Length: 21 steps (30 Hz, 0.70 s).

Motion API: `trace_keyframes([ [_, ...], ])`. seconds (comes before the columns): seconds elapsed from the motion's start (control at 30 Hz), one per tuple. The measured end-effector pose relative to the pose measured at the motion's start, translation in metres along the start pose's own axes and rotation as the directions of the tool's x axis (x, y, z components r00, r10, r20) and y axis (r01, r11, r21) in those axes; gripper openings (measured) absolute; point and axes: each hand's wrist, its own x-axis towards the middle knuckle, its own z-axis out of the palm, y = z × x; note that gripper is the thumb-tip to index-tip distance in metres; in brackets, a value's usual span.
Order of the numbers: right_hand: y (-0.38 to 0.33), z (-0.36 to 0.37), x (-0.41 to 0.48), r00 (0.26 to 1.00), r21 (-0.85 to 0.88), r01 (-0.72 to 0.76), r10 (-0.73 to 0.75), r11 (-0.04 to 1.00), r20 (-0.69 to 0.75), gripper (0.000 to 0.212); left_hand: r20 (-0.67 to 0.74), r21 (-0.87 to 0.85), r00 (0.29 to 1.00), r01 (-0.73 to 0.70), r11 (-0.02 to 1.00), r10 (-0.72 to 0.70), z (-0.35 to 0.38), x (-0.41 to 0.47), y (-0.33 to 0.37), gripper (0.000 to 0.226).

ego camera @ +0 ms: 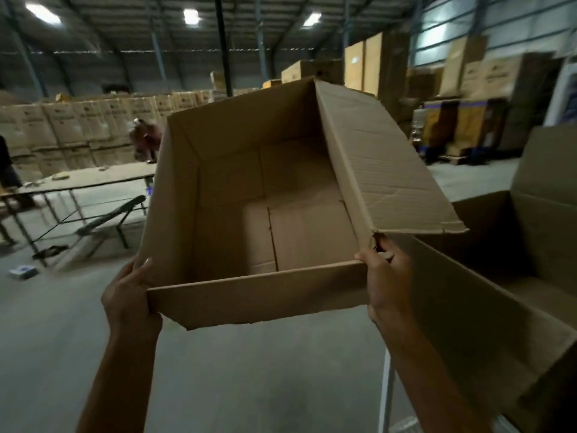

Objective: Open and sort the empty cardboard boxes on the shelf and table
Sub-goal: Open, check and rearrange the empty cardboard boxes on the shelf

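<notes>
An empty brown cardboard box (237,210) is held up in front of me, its open top tilted toward the camera and its bottom flaps closed. One long flap sticks out to the right, and the near flap folds down. My left hand (128,295) grips the box's near left corner. My right hand (387,276) grips the near right corner, fingers curled over the edge at the base of the right flap.
A second, larger open cardboard box (487,323) stands at the right on a white-legged support. A long folding table (84,179) with small items stands at the left, a person (145,142) behind it. Stacked cartons (78,126) line the far wall. Bare concrete floor lies below.
</notes>
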Motion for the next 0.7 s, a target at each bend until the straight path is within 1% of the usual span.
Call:
trace_keyframes([
  [0.13, -0.023, 0.019, 0.034, 0.986, -0.032, 0.053, -0.058, 0.998, -0.158, 0.038, 0.156, -0.031, 0.987, 0.043, 0.999, -0.038, 0.067, 0.067, -0.013, 0.042],
  [0.23, -0.043, 0.016, 0.058, 0.956, -0.037, 0.109, -0.115, 0.993, -0.271, 0.037, 0.253, -0.041, 0.967, 0.035, 0.999, -0.023, 0.124, 0.086, -0.023, 0.039],
  [0.27, -0.05, 0.012, 0.065, 0.941, -0.036, 0.124, -0.129, 0.992, -0.313, 0.035, 0.289, -0.052, 0.957, 0.036, 0.998, -0.02, 0.143, 0.089, -0.027, 0.038],
  [0.37, -0.064, -0.004, 0.084, 0.889, -0.052, 0.164, -0.171, 0.985, -0.425, 0.02, 0.383, -0.074, 0.924, 0.033, 0.997, -0.002, 0.198, 0.09, -0.037, 0.031],
  [0.43, -0.073, -0.017, 0.093, 0.853, -0.066, 0.193, -0.201, 0.979, -0.482, 0.016, 0.465, -0.077, 0.885, 0.053, 0.996, -0.011, 0.235, 0.092, -0.045, 0.031],
  [0.5, -0.078, -0.032, 0.1, 0.813, -0.09, 0.211, -0.226, 0.973, -0.536, 0.022, 0.541, -0.081, 0.841, 0.072, 0.994, -0.017, 0.27, 0.092, -0.054, 0.032],
  [0.6, -0.086, -0.057, 0.107, 0.748, -0.095, 0.266, -0.267, 0.959, -0.608, 0.023, 0.641, -0.085, 0.766, 0.119, 0.989, -0.037, 0.323, 0.08, -0.063, 0.023],
  [0.67, -0.088, -0.074, 0.113, 0.689, -0.105, 0.289, -0.283, 0.952, -0.667, 0.019, 0.71, -0.049, 0.702, 0.127, 0.991, -0.055, 0.358, 0.068, -0.069, 0.02],
  [0.7, -0.089, -0.081, 0.115, 0.656, -0.105, 0.288, -0.276, 0.952, -0.703, 0.02, 0.734, -0.033, 0.676, 0.131, 0.991, -0.065, 0.374, 0.063, -0.071, 0.023],
])
